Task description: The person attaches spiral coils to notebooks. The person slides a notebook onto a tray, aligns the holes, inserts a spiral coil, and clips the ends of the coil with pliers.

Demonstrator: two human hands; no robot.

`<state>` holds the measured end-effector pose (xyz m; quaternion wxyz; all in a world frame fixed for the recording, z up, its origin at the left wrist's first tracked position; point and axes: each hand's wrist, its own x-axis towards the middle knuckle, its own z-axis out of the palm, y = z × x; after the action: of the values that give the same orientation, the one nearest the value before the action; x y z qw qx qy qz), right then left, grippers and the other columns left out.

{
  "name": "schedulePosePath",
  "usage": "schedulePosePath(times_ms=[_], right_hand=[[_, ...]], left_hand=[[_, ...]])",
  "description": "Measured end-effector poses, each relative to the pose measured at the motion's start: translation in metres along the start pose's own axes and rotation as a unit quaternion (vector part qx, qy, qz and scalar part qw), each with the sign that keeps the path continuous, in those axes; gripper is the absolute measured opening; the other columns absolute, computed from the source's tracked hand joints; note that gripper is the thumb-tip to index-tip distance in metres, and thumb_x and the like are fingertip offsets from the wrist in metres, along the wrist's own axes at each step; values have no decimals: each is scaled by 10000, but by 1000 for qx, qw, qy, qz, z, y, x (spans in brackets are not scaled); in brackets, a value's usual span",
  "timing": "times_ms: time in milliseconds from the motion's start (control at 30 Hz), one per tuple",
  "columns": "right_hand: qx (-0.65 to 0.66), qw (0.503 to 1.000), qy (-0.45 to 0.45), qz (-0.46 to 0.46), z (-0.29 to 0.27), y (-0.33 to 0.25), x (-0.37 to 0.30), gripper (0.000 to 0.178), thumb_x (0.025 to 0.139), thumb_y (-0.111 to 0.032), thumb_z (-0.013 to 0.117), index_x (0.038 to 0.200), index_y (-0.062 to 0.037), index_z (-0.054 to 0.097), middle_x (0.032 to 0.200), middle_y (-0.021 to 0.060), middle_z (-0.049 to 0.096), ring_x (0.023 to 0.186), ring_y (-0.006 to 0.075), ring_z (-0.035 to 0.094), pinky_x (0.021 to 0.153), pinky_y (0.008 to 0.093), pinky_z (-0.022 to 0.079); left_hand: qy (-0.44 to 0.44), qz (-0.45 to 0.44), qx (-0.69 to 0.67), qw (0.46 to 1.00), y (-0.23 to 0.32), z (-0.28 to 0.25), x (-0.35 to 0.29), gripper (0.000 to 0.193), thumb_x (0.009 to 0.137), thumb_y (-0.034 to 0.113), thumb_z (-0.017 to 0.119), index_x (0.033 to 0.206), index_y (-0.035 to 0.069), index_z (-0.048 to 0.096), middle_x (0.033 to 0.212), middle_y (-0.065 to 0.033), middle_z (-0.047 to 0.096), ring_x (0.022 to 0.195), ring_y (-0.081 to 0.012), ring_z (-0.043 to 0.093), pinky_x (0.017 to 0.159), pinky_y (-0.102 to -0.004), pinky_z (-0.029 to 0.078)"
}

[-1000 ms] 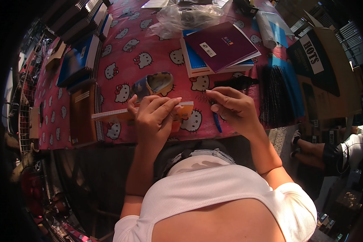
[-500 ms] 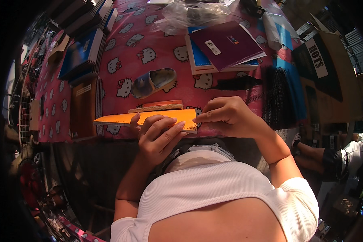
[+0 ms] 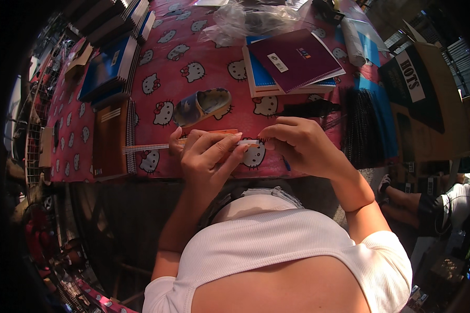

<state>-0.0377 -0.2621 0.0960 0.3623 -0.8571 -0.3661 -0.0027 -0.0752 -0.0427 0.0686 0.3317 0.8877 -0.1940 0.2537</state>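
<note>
The left hand [image 3: 206,156] and the right hand [image 3: 297,146] both hold a thin orange notebook [image 3: 203,136] seen from its edge, with a white spiral binding [image 3: 146,148] along it, at the near edge of the pink surface [image 3: 156,62]. Both hands are closed on it. A slipper [image 3: 201,106] lies just behind, and a purple notebook [image 3: 295,58] further back.

Notebook stack [image 3: 292,65] behind both hands — slipper [image 3: 201,106] left of it.
</note>
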Motion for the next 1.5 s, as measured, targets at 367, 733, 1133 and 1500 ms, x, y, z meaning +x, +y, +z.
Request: schedulePosePath(times_ms=[367, 733, 1133, 1500], right_hand=[[110, 991, 37, 61, 5, 7, 9, 223, 786, 74, 640, 998, 5, 644, 844, 118, 624, 762, 250, 666, 649, 306, 532], [16, 997, 76, 8, 10, 0, 12, 301, 789, 40, 658, 1073, -16, 578, 893, 123, 585, 795, 300, 640, 716, 348, 516], [-28, 999, 28, -2, 5, -7, 16, 281, 770, 52, 614, 1029, -52, 583, 908, 115, 584, 783, 285, 634, 606, 356, 502], [-81, 988, 133, 7, 25, -9, 26, 115, 790, -84, 686, 876, -52, 617, 757, 72, 577, 622, 291, 611, 540, 363, 487]], left_hand=[[-1, -26, 5, 1000, -10, 8, 14, 212, 744, 292, 773, 924, 181, 755, 855, 38, 680, 905, -145, 576, 1010, -472, 204], [-3, -8, 35, 999, -15, 5, 8, 201, 728, 221, 767, 919, 181, 721, 896, 35, 682, 937, -162, 585, 1010, -490, 218], [-4, -16, 24, 1000, -11, 3, 6, 207, 729, 208, 768, 926, 170, 721, 872, 41, 670, 934, -167, 580, 1011, -493, 218], [38, -26, 54, 997, -7, 8, 7, 216, 719, 219, 786, 918, 166, 723, 835, 46, 661, 859, -142, 586, 1003, -477, 234]])
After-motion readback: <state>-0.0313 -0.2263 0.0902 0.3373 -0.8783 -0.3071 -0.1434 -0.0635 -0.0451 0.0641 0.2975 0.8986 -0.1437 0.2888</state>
